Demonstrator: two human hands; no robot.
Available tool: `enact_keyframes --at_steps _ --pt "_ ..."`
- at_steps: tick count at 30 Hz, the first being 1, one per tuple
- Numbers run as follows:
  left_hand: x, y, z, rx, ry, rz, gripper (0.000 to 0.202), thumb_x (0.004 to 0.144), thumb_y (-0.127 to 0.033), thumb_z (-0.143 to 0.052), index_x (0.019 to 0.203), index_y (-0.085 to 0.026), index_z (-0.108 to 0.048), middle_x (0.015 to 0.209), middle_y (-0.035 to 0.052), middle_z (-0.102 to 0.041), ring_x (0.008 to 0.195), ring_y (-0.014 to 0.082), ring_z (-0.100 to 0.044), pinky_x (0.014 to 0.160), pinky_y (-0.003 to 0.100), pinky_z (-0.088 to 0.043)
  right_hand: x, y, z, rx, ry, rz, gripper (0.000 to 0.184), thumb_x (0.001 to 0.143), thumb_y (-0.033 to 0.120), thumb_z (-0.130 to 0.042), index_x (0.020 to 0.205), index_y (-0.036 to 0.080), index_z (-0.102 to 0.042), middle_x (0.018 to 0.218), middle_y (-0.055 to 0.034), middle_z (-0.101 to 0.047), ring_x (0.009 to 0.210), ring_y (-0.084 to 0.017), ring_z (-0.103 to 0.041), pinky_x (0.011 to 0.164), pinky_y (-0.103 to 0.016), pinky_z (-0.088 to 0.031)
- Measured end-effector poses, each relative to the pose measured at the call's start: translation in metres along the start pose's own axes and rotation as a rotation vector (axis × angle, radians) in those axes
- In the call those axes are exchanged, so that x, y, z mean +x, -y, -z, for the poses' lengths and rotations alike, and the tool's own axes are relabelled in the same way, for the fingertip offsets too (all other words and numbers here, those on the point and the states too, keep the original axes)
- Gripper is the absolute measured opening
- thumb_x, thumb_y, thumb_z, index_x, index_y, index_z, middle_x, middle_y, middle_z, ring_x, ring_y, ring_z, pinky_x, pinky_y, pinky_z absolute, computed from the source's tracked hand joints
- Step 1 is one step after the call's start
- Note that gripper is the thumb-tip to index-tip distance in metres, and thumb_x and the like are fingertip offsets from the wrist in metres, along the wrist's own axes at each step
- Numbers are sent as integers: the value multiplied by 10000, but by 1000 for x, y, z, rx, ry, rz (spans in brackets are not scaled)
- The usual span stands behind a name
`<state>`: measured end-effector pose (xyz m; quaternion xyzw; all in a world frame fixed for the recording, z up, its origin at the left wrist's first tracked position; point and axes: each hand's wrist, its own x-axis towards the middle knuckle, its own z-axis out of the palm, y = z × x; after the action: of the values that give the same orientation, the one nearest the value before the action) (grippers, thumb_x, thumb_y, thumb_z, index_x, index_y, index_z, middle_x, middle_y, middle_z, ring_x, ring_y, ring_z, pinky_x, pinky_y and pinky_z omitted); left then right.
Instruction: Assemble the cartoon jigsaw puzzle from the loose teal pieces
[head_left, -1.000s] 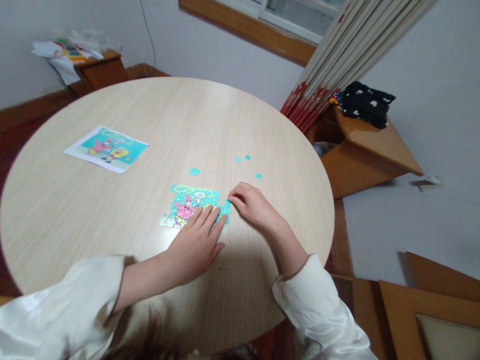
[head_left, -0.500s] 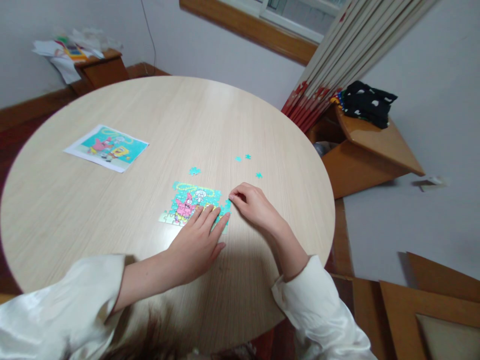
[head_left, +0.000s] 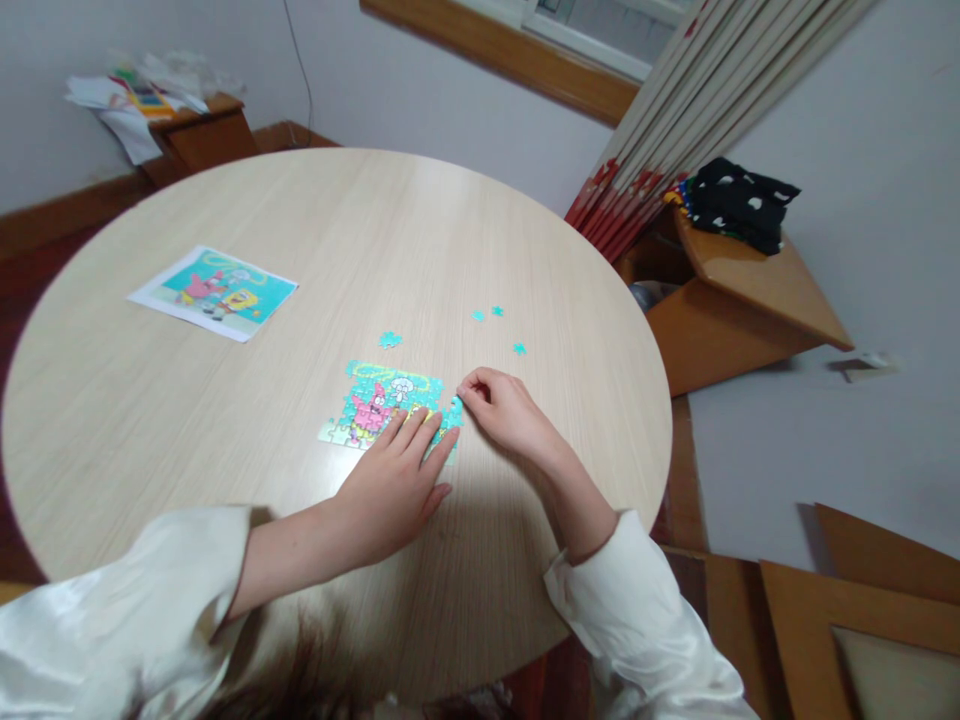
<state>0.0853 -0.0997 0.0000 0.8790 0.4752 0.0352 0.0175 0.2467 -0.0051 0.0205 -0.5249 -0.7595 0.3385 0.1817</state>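
Note:
A partly joined jigsaw puzzle [head_left: 370, 408] lies on the round wooden table [head_left: 315, 240], showing a pink starfish and a pale blue figure on turquoise. My left hand [head_left: 401, 480] rests flat over its lower right part, fingers spread, hiding some of the picture. At the puzzle's right edge, my right hand [head_left: 510, 410] pinches a small turquoise puzzle piece [head_left: 456, 402] between thumb and fingertips. The piece touches or nearly touches the joined part; the fingers cover some of it.
Loose turquoise pieces [head_left: 520, 349] lie beyond my right hand, and a small cluster of pieces [head_left: 390, 340] sits above the puzzle. A printed reference picture [head_left: 217, 292] lies at the left. Beyond the table's right edge stands a wooden cabinet [head_left: 742, 320] with black cloth [head_left: 742, 205].
Almost nothing differs. The view has shifted very slightly; my right fingers stay at the puzzle's right edge and my left hand keeps its place.

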Motion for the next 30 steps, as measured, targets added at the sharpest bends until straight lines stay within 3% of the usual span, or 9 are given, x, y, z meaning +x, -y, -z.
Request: enact_keyframes --at_steps 10,15,20,26,30 --pt "0 0 -2 -9 2 13 517 922 -360 -470 1360 -87 -465 1388 217 -494 1310 355 -428 1079 517 -319 5 -13 -5 328 30 10 49 746 203 -615 765 174 -581 687 7 -602 649 -115 -565 643 -255 -445" --pt "-1 0 0 3 3 10 513 924 -362 -471 1358 -88 -472 1384 216 -499 1309 364 -429 1076 517 -327 7 -15 4 117 -66 6 46 792 162 -568 759 175 -597 688 -2 -605 660 -125 -553 681 -280 -433" --pt "-1 -2 4 9 27 8 519 922 -351 -474 1369 -87 -464 1406 224 -475 1319 378 -415 1077 520 -328 4 -9 11 -169 -106 83 63 798 157 -601 750 175 -637 841 -57 -631 837 -172 -557 801 -329 -417" --pt "-2 -3 0 3 28 18 512 913 -360 -478 1354 -98 -476 1410 220 -473 1328 359 -412 1084 523 -316 -8 5 9 -156 108 60 179 856 197 -550 718 162 -659 751 -49 -666 714 -149 -566 688 -282 -397" --pt "-2 -3 0 -31 21 17 515 909 -344 -493 1356 -90 -473 1411 226 -470 1328 367 -408 1089 531 -299 -12 10 6 -159 138 20 195 856 206 -541 703 160 -653 700 -39 -658 660 -133 -549 633 -264 -368"
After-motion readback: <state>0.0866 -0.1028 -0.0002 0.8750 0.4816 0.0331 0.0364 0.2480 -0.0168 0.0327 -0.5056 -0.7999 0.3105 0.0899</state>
